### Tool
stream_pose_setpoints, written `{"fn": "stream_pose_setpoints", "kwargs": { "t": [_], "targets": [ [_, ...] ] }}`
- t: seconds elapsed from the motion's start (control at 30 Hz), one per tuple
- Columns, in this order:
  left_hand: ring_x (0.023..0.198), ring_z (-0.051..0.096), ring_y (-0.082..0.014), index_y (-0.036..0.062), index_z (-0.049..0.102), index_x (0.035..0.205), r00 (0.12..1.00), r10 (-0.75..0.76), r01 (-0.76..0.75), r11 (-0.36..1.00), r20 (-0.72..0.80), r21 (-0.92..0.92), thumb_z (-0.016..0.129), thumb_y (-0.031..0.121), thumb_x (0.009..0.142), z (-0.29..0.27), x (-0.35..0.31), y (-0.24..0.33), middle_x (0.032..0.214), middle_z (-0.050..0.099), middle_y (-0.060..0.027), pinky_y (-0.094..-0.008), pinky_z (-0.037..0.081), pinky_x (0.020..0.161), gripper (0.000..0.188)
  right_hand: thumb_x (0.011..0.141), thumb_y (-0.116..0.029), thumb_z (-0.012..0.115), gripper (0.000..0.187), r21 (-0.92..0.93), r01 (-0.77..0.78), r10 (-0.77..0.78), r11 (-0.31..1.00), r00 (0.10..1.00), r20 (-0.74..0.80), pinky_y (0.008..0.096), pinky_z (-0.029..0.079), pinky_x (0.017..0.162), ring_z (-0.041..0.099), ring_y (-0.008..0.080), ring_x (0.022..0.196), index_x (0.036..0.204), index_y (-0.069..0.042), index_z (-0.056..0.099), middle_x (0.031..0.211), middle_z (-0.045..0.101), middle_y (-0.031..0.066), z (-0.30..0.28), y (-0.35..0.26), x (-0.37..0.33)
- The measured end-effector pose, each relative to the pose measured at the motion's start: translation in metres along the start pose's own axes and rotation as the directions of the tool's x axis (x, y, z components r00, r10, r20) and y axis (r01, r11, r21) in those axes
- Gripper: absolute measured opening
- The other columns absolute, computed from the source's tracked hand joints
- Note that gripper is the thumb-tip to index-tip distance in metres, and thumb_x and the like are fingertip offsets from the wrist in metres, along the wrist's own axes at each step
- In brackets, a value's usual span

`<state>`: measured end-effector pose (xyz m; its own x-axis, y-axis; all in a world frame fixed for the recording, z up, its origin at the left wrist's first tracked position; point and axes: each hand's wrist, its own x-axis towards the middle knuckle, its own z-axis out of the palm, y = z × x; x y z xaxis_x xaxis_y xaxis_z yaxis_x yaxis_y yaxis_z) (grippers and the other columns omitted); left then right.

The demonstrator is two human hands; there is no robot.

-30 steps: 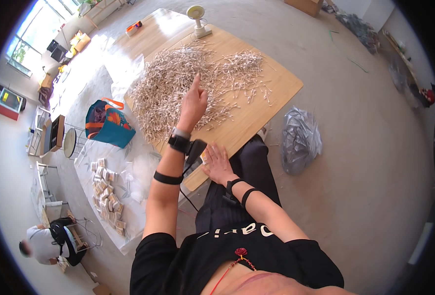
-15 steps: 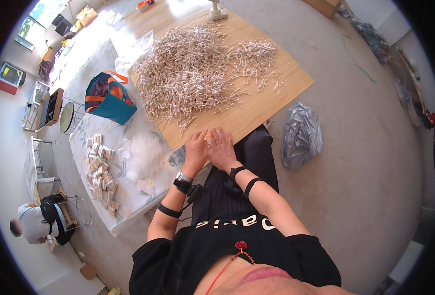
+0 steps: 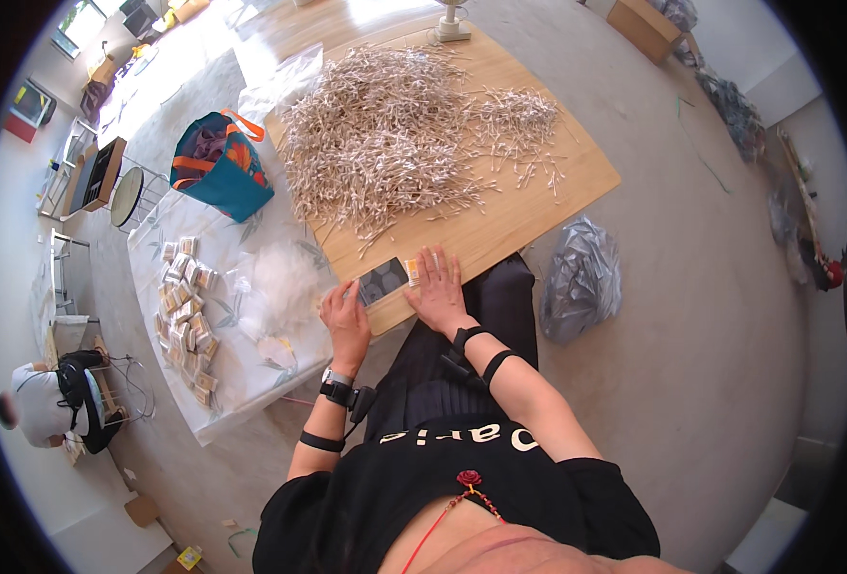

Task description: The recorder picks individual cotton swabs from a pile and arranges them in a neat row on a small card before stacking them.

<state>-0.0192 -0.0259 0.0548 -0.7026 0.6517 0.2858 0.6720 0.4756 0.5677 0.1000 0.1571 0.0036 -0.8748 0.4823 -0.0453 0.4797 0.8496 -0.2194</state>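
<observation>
My right hand lies flat near the front edge of the wooden board, its fingers stretched out. Against its thumb side is a small white and orange packet, partly covered. Left of that lies a dark grey rectangular piece with paler patches. My left hand is at the board's left front corner, fingers curled by the grey piece's left end; what they pinch, if anything, is too small to make out. A large heap of cotton swabs covers the board beyond my hands, with a smaller heap to its right.
Left of the board, a plastic-covered table bears several small packs of swabs, a clear plastic bag and a teal tote bag. A grey plastic sack stands right of my leg. Another person sits far left.
My left hand has moved left, away from my right hand. This uncovers the grey piece and more of the packet. My right hand stays flat on the board.
</observation>
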Motion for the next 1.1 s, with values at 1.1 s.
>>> {"fn": "stream_pose_setpoints", "kwargs": {
  "t": [1.1],
  "targets": [
    [0.140, 0.044, -0.0363, 0.0080, 0.062, 0.139, 0.990, -0.122, 0.121, 0.992, -0.076, -0.017, 0.063, -0.001, 0.089, -0.009, -0.028, -0.034, 0.149, 0.054, -0.0112, -0.0512, 0.031, 0.116, 0.051, 0.105, -0.059, 0.041, 0.088, -0.030, 0.013, -0.012, 0.999, 1.000, 0.008, 0.0587, -0.004, 0.129, -0.004, 0.0360, 0.163, 0.167, -0.001, 0.017, 0.177, 0.008, 0.0138, 0.007, 0.001, -0.002]
  ]
}}
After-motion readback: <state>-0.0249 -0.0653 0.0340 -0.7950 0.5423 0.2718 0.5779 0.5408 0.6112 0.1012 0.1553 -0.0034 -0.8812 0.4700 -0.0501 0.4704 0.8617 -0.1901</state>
